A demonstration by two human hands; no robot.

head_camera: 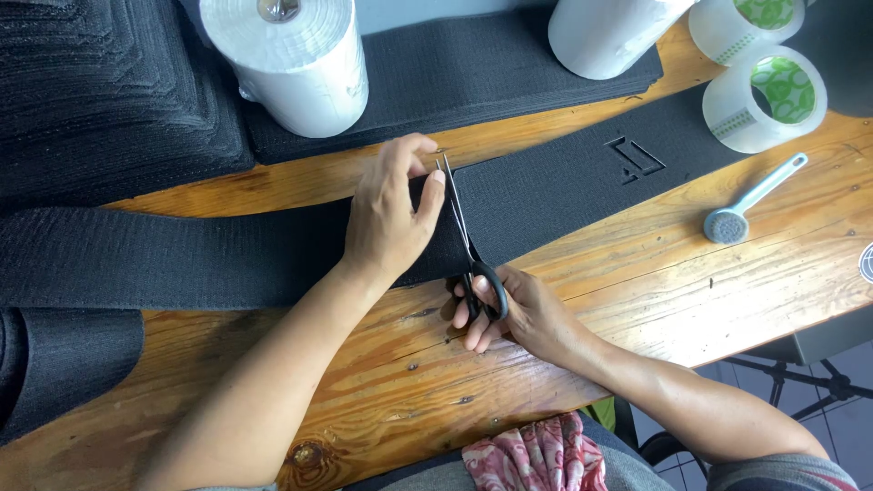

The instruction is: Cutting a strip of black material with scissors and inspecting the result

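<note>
Head view:
Left hand (pixel 389 214): pressed flat on black fabric strip (pixel 546 186), fingers (pixel 427 195) spread just beside the blades.
Right hand (pixel 514 314): fingers curled shut through handles of black scissors (pixel 466 241).
Scissors: blades parted, across the strip's width.
Strip: stretched along wooden desk (pixel 691 291), rolled at far left.
Nearby: white roll (pixel 296 64), clear tape rolls (pixel 768 95), small grey brush (pixel 750 200), stacked black fabric (pixel 109 91).

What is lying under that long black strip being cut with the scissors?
Under the black strip lies the wooden table, showing on both sides. The left hand presses the strip down; the right hand works the scissors. Anything directly beneath the strip is covered.
</note>
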